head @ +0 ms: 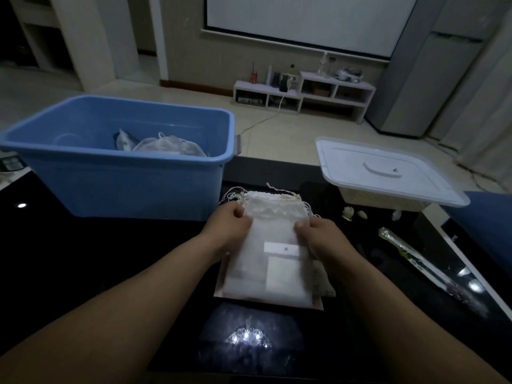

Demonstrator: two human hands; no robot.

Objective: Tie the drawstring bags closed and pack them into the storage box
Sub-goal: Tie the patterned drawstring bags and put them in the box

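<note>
Few bags (166,145) lay in the storage box (124,187); left hand (231,227) and right hand (318,238) pinched another drawstring bag (266,267), apparently untied.

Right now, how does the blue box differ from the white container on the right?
The blue box is open-topped with bags inside; the white container is covered by a lid. The blue box is deep, the white container shallow. Both are rectangular and sit on the dark table.
</note>
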